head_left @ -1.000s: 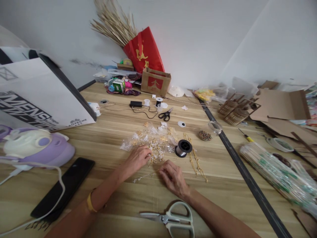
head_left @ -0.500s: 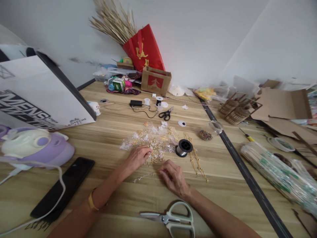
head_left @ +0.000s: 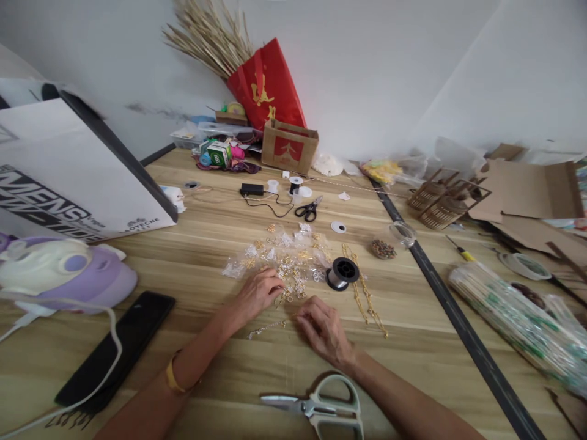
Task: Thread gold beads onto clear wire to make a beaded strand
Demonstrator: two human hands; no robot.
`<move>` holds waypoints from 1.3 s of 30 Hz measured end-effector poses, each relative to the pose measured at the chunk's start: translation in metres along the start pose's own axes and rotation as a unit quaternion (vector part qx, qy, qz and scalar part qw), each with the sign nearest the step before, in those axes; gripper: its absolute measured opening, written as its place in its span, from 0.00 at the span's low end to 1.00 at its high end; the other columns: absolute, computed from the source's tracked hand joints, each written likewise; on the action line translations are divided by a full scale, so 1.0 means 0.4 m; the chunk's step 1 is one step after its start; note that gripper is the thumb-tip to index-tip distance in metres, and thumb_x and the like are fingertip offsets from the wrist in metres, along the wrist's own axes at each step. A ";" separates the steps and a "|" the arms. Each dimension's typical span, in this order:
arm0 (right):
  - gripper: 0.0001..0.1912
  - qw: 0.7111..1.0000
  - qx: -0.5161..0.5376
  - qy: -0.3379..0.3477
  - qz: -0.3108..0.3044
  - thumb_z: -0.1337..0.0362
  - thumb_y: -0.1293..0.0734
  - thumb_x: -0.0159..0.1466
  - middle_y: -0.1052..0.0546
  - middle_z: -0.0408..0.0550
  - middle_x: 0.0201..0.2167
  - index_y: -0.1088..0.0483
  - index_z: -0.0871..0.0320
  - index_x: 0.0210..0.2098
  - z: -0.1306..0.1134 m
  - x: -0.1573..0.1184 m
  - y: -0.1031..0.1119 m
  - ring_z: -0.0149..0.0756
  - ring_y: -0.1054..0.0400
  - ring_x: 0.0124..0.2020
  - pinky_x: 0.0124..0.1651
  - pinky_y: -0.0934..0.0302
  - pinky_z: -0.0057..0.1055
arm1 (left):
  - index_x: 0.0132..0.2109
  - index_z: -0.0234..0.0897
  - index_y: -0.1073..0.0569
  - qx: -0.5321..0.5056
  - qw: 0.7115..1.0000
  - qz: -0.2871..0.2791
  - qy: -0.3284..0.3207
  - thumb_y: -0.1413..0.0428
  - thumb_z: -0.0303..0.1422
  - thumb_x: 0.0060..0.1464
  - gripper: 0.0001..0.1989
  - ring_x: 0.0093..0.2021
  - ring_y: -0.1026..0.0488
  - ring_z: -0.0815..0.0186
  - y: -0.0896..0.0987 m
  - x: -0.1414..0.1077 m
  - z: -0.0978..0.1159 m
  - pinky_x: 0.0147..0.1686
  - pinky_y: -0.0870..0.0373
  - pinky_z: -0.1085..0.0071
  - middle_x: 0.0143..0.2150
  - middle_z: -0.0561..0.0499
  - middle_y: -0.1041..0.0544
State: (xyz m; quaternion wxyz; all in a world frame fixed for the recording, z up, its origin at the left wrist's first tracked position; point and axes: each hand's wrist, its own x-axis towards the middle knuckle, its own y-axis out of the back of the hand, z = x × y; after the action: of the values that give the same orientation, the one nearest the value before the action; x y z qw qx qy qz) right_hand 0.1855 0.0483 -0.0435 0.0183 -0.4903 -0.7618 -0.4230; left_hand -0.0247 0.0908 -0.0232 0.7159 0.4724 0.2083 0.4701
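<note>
My left hand reaches to the near-left edge of a pile of small gold and silver jewellery findings, its fingers pinched together; what lies between the fingertips is too small to tell. On the table to the right, my right hand rests with its fingers curled in a pinch, and whatever they hold is hidden. A short silver chain lies between the two hands. Just beyond my right hand stands a black spool of thin wire, with a gold chain beside it. Grey-handled scissors lie nearest me.
A black phone, a white cable and a purple-and-white device lie left, before a large white box. Black scissors lie behind the findings. A tipped jar of beads and packaged sticks are to the right.
My left hand has shifted slightly toward me and right at the findings' near edge. My right hand stays in about the same place, still curled.
</note>
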 end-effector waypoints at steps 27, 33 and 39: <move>0.04 1.000 0.001 0.002 -0.005 0.69 0.41 0.66 0.31 0.47 0.29 0.35 0.57 0.35 0.007 0.003 0.004 0.33 0.37 0.30 0.31 0.42 0.28 | 0.35 0.36 0.23 -0.022 1.000 0.002 -0.013 0.48 0.26 0.57 0.08 0.37 0.31 0.65 -0.009 0.013 -0.018 0.39 0.35 0.71 0.34 0.50 0.27; 0.05 1.000 0.005 -0.006 -0.011 0.69 0.41 0.66 0.31 0.47 0.29 0.35 0.58 0.35 0.003 0.005 0.007 0.33 0.37 0.30 0.31 0.43 0.29 | 0.33 0.35 0.24 -0.009 1.000 -0.006 -0.028 0.47 0.28 0.57 0.08 0.37 0.32 0.65 -0.001 0.010 -0.010 0.39 0.36 0.71 0.34 0.49 0.28; 0.04 1.000 0.007 -0.011 -0.016 0.69 0.41 0.65 0.31 0.47 0.30 0.35 0.58 0.36 0.005 0.003 0.006 0.32 0.38 0.29 0.31 0.44 0.29 | 0.30 0.35 0.25 0.013 0.999 -0.024 -0.018 0.48 0.26 0.56 0.09 0.37 0.31 0.64 0.004 0.012 -0.017 0.40 0.36 0.69 0.32 0.50 0.28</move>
State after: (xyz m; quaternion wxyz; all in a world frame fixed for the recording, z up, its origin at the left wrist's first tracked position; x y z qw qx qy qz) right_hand 0.1877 0.0508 -0.0427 0.0063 -0.4824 -0.7726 -0.4127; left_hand -0.0281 0.0984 -0.0243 0.7241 0.4849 0.2130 0.4418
